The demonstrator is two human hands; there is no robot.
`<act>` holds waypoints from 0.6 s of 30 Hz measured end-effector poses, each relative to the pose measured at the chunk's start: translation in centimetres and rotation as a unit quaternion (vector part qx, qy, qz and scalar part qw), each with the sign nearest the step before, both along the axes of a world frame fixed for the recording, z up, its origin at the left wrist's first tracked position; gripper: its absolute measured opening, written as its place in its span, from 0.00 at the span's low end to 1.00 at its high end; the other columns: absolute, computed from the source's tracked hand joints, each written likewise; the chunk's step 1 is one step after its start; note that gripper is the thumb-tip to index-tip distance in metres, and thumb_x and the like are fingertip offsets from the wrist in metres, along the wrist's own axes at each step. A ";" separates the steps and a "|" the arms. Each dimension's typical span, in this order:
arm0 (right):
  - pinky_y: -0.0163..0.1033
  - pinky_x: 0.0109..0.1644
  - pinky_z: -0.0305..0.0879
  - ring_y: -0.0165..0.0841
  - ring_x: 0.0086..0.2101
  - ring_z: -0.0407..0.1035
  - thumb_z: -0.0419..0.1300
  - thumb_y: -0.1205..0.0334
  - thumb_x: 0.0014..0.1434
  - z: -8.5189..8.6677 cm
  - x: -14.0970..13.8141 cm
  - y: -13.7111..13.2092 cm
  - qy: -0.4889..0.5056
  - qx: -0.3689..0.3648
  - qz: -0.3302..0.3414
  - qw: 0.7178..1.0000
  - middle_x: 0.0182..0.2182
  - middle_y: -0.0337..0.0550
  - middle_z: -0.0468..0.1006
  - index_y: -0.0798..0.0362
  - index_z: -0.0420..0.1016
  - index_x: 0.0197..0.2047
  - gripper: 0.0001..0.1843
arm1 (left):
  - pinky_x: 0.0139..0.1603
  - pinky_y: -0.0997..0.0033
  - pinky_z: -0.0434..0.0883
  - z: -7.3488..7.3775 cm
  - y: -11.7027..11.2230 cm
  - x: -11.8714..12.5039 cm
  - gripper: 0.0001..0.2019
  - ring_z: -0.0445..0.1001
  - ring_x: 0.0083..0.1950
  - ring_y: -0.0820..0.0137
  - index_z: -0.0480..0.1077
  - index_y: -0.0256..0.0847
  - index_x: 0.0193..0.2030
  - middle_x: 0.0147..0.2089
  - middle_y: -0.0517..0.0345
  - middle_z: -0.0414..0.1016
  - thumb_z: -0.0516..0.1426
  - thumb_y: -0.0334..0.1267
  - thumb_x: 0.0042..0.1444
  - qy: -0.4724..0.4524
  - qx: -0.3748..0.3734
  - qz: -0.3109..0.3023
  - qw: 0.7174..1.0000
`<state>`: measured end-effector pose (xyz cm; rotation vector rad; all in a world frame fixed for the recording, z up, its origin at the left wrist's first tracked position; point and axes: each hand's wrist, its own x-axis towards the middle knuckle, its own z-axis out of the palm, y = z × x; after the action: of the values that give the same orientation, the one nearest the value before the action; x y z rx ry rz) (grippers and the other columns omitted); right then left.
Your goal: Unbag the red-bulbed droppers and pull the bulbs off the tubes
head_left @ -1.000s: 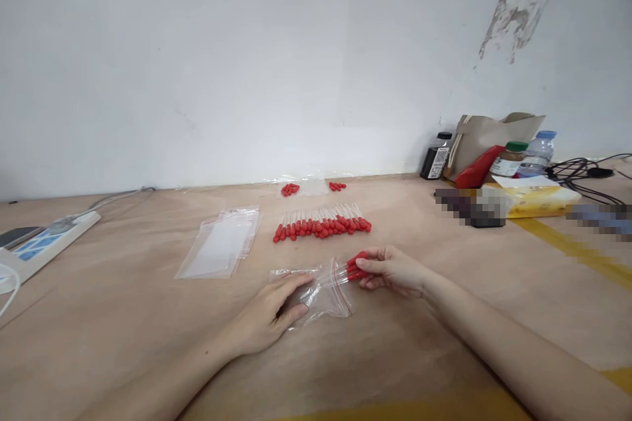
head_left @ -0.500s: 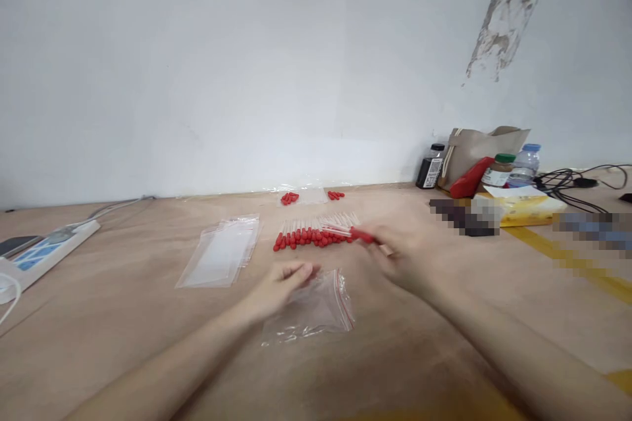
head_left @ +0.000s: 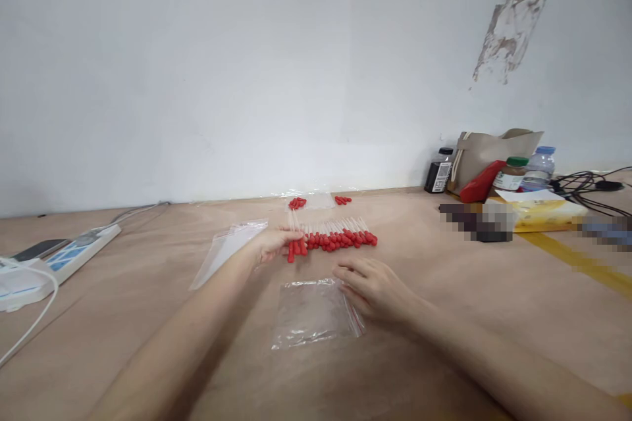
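Observation:
White sticks with red heads [head_left: 340, 240] lie side by side in a row on the table, red ends towards me. My left hand [head_left: 276, 243] is at the row's left end, its fingers closed on a few of the red-headed sticks [head_left: 291, 252]. In front of the row a clear zip bag [head_left: 313, 316] lies flat. Over that bag's right edge, by the red zip line, is my right hand [head_left: 372, 286], fingers stretched out and apart, with nothing seen in them. Partly behind my left forearm is a stack of clear bags [head_left: 222, 248].
By the wall, small red pieces [head_left: 297, 203] lie on clear plastic. A power strip [head_left: 83, 253] with a white cable stands at left. At right are a dark bottle [head_left: 438, 172], a grey bag [head_left: 486, 154], a jar [head_left: 511, 175] and a yellow tissue pack [head_left: 543, 214].
My right hand has let go of its red-headed sticks and come down to the zip bag. My left hand has left the bag and moved up to the row's left end.

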<state>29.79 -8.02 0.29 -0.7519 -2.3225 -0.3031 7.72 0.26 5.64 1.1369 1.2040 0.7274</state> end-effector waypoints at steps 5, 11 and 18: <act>0.37 0.40 0.65 0.32 0.37 0.68 0.50 0.65 0.56 -1.2 2.1 -0.2 0.090 -0.098 -0.039 0.990 0.38 0.47 0.73 0.52 0.68 0.44 0.12 | 0.24 0.78 0.64 0.4 6.0 -0.7 0.09 0.67 0.20 0.76 0.66 0.33 0.21 0.17 0.60 0.69 0.64 0.30 0.39 0.106 -0.021 0.021 0.994; 0.36 0.39 0.65 0.32 0.36 0.68 0.51 0.65 0.55 -1.2 2.4 0.2 0.134 -0.136 -0.035 0.981 0.37 0.45 0.74 0.52 0.69 0.42 0.12 | 0.25 0.77 0.65 -0.7 8.8 -0.3 0.10 0.67 0.21 0.76 0.65 0.34 0.17 0.17 0.58 0.70 0.64 0.30 0.36 0.183 -0.046 -0.002 0.982; 0.35 0.38 0.64 0.31 0.35 0.68 0.51 0.66 0.55 -1.2 2.6 0.2 0.138 -0.156 -0.031 0.977 0.36 0.44 0.74 0.52 0.70 0.42 0.11 | 0.21 0.77 0.62 -0.4 8.5 -1.2 0.11 0.63 0.16 0.77 0.64 0.34 0.15 0.14 0.58 0.68 0.63 0.31 0.39 0.236 -0.044 -0.031 0.970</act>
<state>32.38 -7.83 -0.92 -0.9553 -2.1052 0.1389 6.51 8.74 5.28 1.3087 1.5723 0.3548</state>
